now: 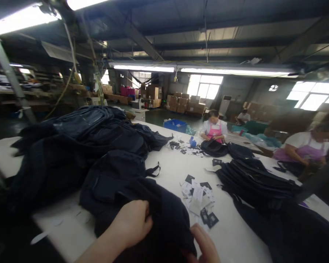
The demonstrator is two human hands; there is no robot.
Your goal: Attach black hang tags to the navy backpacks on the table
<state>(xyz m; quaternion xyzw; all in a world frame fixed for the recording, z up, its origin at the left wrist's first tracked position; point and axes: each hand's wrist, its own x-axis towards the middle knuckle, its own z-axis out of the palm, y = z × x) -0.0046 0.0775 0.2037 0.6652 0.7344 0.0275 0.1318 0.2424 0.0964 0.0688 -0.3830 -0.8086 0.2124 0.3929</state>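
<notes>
A dark backpack (164,204) lies on the white table in front of me, at the bottom centre. My left hand (134,221) has its fingers curled into the upper part of this bag, gripping the fabric. At the bag's right edge, my right hand (204,243) touches the cloth with its fingers bent; part of it is cut off by the frame's lower edge and hidden by the bag. Just right of the bag lies a scattered heap of white and black tags (197,197).
Dark bags form a big pile (98,128) on the left, and another stack (257,179) stands on the right. Across the white table (164,160), a person in a pink apron (215,129) handles a bag near a blue bin (175,125). Another person (304,149) works at the far right.
</notes>
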